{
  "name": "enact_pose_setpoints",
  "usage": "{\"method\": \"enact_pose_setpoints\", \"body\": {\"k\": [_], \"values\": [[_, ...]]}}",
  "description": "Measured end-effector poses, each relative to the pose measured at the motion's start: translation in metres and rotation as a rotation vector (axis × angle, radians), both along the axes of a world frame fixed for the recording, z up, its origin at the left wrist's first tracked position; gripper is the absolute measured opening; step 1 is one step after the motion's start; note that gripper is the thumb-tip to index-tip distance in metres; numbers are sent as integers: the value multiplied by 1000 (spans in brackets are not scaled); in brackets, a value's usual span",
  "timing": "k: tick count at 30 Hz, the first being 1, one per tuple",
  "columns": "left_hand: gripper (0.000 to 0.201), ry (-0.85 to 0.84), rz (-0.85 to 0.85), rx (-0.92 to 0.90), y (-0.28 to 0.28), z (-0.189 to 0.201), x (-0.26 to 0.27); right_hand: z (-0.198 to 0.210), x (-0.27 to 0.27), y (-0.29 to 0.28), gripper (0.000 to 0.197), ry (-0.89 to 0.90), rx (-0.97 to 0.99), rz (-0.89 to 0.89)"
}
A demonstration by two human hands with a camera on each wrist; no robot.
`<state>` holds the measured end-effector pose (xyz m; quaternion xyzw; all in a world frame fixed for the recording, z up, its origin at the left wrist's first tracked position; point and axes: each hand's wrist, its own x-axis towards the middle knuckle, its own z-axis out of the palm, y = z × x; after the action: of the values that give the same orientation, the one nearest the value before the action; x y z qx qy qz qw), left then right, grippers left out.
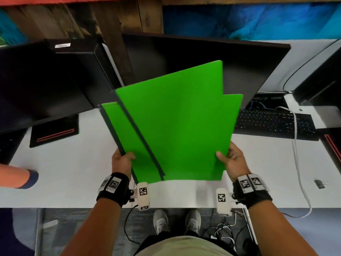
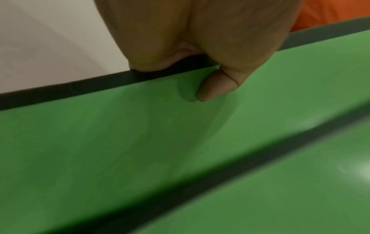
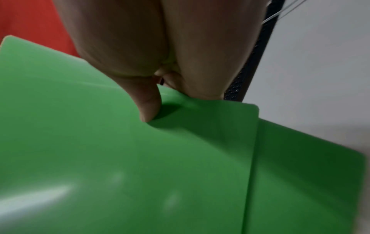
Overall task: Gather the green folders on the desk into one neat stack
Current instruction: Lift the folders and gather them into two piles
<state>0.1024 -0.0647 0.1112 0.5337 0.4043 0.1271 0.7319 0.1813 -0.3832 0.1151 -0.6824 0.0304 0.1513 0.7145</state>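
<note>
I hold several bright green folders [image 1: 175,117] fanned out and tilted above the white desk [image 1: 64,172]. My left hand [image 1: 122,159] grips the dark-spined edge of the left folder [image 2: 120,142], thumb [image 2: 216,88] on its face. My right hand [image 1: 230,159] pinches the right edge of the top folder [image 3: 140,158], thumb [image 3: 149,107] on top and fingers underneath. Another folder [image 3: 300,174] sticks out below it on the right. The folders are skewed, with corners pointing different ways.
Two dark monitors [image 1: 36,85] [image 1: 239,67] stand behind the folders. A black keyboard [image 1: 273,122] and a white cable [image 1: 297,154] lie at right. A monitor base [image 1: 53,133] sits at left. Another person's orange sleeve [image 1: 14,176] rests at the desk's left edge.
</note>
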Motion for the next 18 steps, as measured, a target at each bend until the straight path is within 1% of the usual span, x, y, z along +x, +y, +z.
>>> {"method": "enact_pose_setpoints", "body": {"k": [2, 4, 8, 10, 13, 16, 18], "values": [[41, -25, -47, -41, -14, -2, 2, -8, -2, 17, 43, -49, -133, 37], [42, -62, -35, -99, -24, -2, 4, -13, -7, 27, 44, -61, -181, 30], [44, -147, -54, -225, -36, 4, 9, -19, -15, 39, 54, 35, -101, -36], [51, -203, -97, -233, -42, 11, 12, -21, -13, 39, 53, 61, -91, -63], [59, -273, -156, -136, -49, 25, 12, -10, -3, 37, 49, 48, -76, -98], [52, -292, -206, 9, -56, 31, 12, 3, 6, 33, 51, -6, -45, -89], [51, -247, -240, 96, -60, 29, 10, 6, 8, 30, 54, -15, -31, -74]]}}
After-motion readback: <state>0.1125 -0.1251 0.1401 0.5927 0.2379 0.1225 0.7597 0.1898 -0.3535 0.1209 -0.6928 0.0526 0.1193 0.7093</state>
